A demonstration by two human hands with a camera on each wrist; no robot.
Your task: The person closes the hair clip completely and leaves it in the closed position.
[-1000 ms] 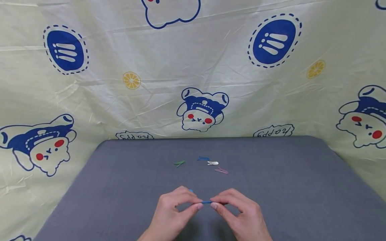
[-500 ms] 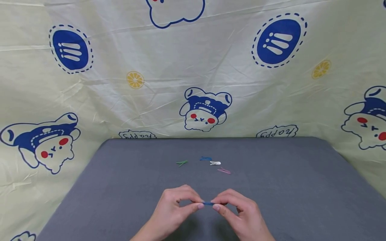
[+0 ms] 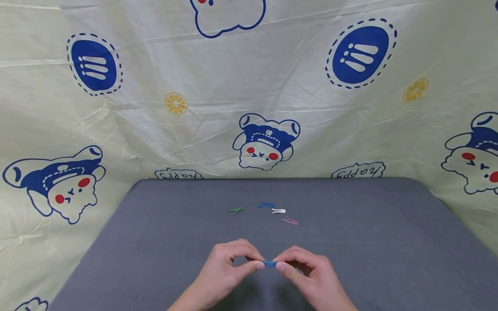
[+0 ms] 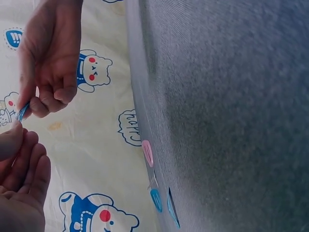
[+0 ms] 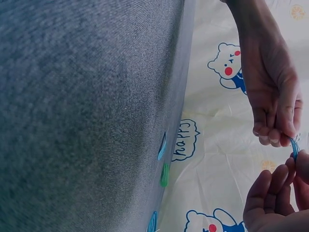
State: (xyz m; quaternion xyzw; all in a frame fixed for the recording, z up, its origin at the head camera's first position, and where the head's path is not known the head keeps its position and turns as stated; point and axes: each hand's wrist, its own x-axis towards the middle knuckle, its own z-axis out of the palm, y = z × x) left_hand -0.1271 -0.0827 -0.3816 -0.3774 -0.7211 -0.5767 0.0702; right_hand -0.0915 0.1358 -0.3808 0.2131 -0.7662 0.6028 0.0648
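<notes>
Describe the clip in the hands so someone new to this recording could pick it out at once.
In the head view, find the gray table and look toward its near side, where the left hand and right hand almost meet. The held blue clip bridges that gap. A second blue clip lies farther back, but only this one is pinched by both hands.

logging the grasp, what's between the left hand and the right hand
A blue clip, its ends pinched by the left hand and right hand; the head view shows it.
</notes>
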